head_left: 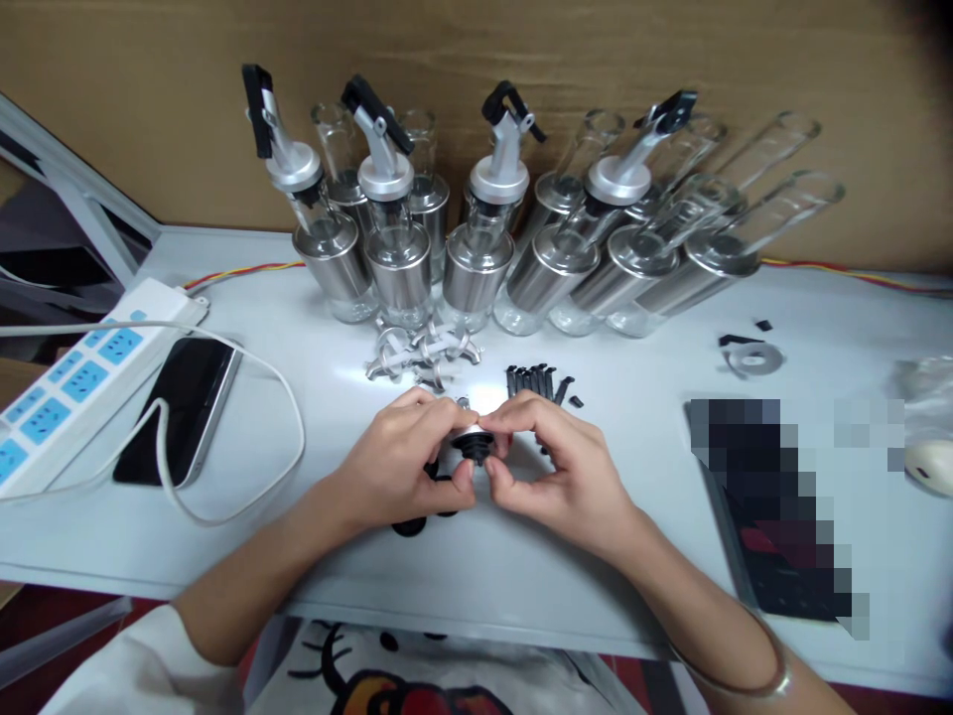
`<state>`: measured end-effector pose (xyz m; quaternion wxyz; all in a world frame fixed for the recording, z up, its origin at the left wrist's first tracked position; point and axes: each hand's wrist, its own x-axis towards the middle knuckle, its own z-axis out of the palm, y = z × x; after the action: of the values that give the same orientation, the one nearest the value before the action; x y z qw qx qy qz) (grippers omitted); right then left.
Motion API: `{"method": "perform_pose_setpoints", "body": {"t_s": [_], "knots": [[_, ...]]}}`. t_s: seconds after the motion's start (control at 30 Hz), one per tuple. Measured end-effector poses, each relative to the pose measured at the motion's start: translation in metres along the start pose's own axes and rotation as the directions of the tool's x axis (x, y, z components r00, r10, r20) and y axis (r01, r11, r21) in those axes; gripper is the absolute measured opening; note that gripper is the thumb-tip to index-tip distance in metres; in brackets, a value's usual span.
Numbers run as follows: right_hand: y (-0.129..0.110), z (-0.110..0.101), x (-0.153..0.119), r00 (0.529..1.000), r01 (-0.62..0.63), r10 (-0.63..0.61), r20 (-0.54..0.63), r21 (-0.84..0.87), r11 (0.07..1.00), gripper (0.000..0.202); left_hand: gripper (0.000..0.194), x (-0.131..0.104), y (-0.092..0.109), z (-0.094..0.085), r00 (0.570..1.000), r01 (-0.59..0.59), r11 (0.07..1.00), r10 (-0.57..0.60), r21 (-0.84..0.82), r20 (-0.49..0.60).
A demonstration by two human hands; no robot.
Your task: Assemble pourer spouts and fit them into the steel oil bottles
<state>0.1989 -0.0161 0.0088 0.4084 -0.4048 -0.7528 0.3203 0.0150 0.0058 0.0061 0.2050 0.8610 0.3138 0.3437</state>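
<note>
Pourer top [475,444] between the hands; left hand [413,452] and right hand [562,467] clamped on it, thumbs by its black end, to steady it, I judge; black levers [530,381] just beyond, likely for reach; I can barely see its spout; black discs [409,526] half hidden under the left hand

Small assembly workshop, lined-up glass bottles [480,270], loose metal spouts [394,350], worktable [558,596]
</note>
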Motion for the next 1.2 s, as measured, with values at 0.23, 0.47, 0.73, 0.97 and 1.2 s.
{"method": "perform_pose_setpoints", "body": {"t_s": [0.23, 0.47, 0.73, 0.97, 1.2], "knots": [[0.001, 0.000, -0.001, 1.000, 0.021, -0.021, 0.004, -0.012, 1.000, 0.020, 0.010, -0.001, -0.001, 0.002, 0.998, -0.058, 0.997, 0.058, 0.054, 0.001], [0.001, -0.003, -0.002, 0.999, -0.022, 0.024, -0.037, 0.059, 0.998, 0.019, 0.024, -0.001, -0.005, 0.000, 0.996, -0.086, 0.995, 0.087, 0.052, -0.024], [0.000, -0.006, -0.002, 0.994, -0.040, 0.041, -0.101, 0.013, 0.999, 0.016, 0.035, -0.005, -0.004, 0.002, 0.999, -0.044, 0.996, 0.044, -0.080, -0.006], [0.003, -0.025, 0.005, 0.998, -0.016, 0.002, -0.070, -0.197, 0.980, 0.013, 0.030, 0.000, -0.001, 0.001, 0.999, -0.024, 0.997, 0.022, -0.067, -0.038], [0.037, -0.049, 0.005, 0.890, -0.453, 0.366, -0.271, -0.614, 0.647, 0.018, 0.029, -0.001, -0.002, 0.006, 0.999, -0.011, 0.998, 0.008, -0.054, -0.044]]}}
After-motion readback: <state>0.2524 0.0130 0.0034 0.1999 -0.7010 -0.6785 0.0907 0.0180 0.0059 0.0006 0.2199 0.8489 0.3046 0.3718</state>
